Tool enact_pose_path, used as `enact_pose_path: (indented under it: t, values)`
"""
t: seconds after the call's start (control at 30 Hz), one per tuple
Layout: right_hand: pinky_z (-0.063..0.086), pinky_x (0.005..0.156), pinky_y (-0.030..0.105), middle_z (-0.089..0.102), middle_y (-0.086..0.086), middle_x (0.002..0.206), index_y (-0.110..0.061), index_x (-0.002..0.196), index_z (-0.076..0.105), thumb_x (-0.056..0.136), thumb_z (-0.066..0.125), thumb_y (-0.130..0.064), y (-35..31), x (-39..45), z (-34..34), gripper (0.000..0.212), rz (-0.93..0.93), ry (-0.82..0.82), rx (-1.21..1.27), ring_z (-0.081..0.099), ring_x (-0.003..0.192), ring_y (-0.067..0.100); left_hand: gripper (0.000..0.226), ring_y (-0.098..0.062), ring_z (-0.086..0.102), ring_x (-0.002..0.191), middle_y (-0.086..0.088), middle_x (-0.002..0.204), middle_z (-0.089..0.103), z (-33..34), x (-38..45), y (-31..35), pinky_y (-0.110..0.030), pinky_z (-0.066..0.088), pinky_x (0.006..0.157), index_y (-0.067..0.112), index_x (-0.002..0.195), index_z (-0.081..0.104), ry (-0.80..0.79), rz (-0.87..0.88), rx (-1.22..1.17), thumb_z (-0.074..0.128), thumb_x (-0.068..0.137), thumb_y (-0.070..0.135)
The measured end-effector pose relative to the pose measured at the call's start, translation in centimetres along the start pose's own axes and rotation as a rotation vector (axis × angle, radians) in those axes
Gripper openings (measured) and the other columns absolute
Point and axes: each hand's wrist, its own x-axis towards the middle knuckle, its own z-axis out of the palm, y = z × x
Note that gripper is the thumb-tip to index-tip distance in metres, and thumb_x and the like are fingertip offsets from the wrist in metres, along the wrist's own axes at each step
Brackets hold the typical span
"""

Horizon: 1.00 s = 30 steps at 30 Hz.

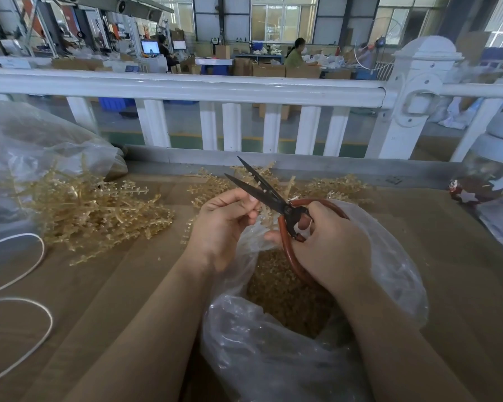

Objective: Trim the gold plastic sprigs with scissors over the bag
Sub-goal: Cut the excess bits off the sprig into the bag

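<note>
Cardboard-covered bench under me, my left hand (224, 224) pinches a gold sprig (263, 211) above the open clear bag (302, 285) while my right hand (328, 248) grips the part-open scissors (270, 195), so I should snip close, letting offcuts drop inside.

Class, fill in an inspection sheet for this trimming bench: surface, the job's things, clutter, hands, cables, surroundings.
Surface: brown cardboard-covered bench.
Job's things: open scissors with red handles; gold sprigs heaped at left, more behind the blades; clear bag below the hands, holding gold trimmings.
Clutter: second plastic bag at far left; packet with white stars at right.
Hands: left hand pinches a small sprig piece at the blades; right hand grips the scissors' handles.
Cables: white cord looped at left.
Surroundings: white railing; factory floor with seated workers beyond.
</note>
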Motion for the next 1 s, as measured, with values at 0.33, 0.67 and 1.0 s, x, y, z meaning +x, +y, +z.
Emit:
enact_pose_path:
  t: [0.33, 0.67, 1.0]
  values:
    - [0.052, 0.053, 0.028, 0.054, -0.016, 0.063, -0.023, 0.074, 0.054, 0.067, 0.037, -0.096, -0.06, 0.02, 0.10, 0.075, -0.031, 0.052, 0.036, 0.050, 0.056, 0.000, 0.013, -0.012, 0.046, 0.065, -0.002, 0.069, 0.056, -0.10, 0.12, 0.07, -0.021, 0.044, 0.067, 0.016, 0.075, 0.076, -0.028, -0.003, -0.006, 0.065, 0.080, 0.010]
    - [0.054, 0.055, 0.028, 0.059, -0.014, 0.065, -0.023, 0.077, 0.059, 0.067, 0.031, -0.099, 0.00, -0.03, 0.29, 0.082, -0.043, 0.047, 0.063, 0.054, 0.056, 0.003, 0.009, -0.013, 0.044, 0.067, -0.008, 0.075, 0.050, -0.16, 0.01, 0.13, -0.025, 0.041, 0.071, 0.000, 0.086, 0.059, -0.068, 0.028, 0.093, 0.061, 0.084, 0.008]
    - [0.057, 0.061, 0.032, 0.066, -0.011, 0.074, -0.019, 0.084, 0.065, 0.068, 0.038, -0.095, -0.06, 0.10, 0.30, 0.082, -0.047, 0.021, 0.120, 0.060, 0.062, 0.008, 0.006, -0.012, 0.043, 0.066, -0.003, 0.072, 0.051, -0.39, 0.23, -0.11, -0.024, 0.040, 0.069, 0.002, 0.089, 0.058, -0.120, 0.054, 0.092, 0.060, 0.089, 0.008]
